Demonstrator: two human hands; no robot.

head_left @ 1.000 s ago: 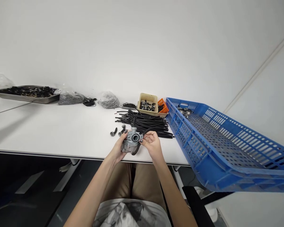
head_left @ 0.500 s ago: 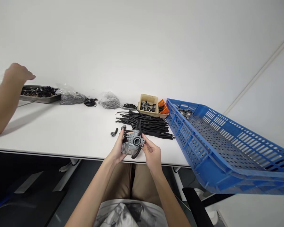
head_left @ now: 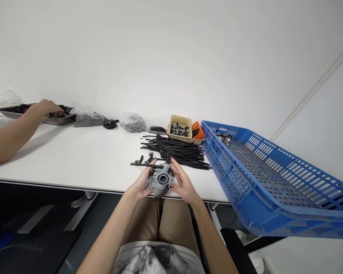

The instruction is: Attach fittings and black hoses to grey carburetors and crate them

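Note:
A grey metal carburetor [head_left: 160, 182] with a round bore facing me is held between both hands at the table's front edge. My left hand [head_left: 141, 184] grips its left side. My right hand [head_left: 184, 184] is closed around its right side, thumb near the flange. A thin black hose [head_left: 145, 164] sticks out to the left from its top, and a short black piece points up. Beyond my left hand lie two small fittings with black elbows [head_left: 150, 156]. A heap of black hoses [head_left: 177, 150] lies just past the carburetor.
On the right stands a large blue crate [head_left: 246, 179] with several metal parts at its far end. A cream bin [head_left: 171, 131] and an orange basket [head_left: 198, 131] sit behind the hoses. Plastic bags [head_left: 133, 121] line the wall. At left, a co-worker's hand [head_left: 50, 106] reaches into a metal tray [head_left: 60, 121].
The carburetor has turned and dropped slightly, and its thin hose now points left. The co-worker's hand has come down into the tray.

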